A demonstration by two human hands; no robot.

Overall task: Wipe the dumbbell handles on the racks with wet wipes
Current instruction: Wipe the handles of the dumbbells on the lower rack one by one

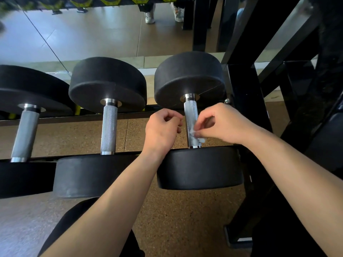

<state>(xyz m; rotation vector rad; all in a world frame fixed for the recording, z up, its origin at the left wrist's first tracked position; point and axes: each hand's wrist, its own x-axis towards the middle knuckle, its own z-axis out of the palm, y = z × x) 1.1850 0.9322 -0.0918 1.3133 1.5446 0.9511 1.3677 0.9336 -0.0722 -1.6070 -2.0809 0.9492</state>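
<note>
**Wet wipe applied to the rightmost dumbbell handle on the rack**

A small white wet wipe point(201, 139) is pinched in the fingertips of the right hand point(222, 125) and pressed against the near part of the knurled silver steel handle point(191, 115) of the rightmost black round-headed dumbbell point(189, 76), which is laid across the black metal rack point(241, 101). The left hand point(161, 128) is held loosely clenched just left of that handle, with nothing seen in it. The wiping of this handle is judged to be in hand. Next, the wipe would need to be wrapped around the bar and drawn toward the far head. Whether the middle handle point(109, 128) and the leftmost handle point(25, 134) have been wiped cannot be told.
</note>
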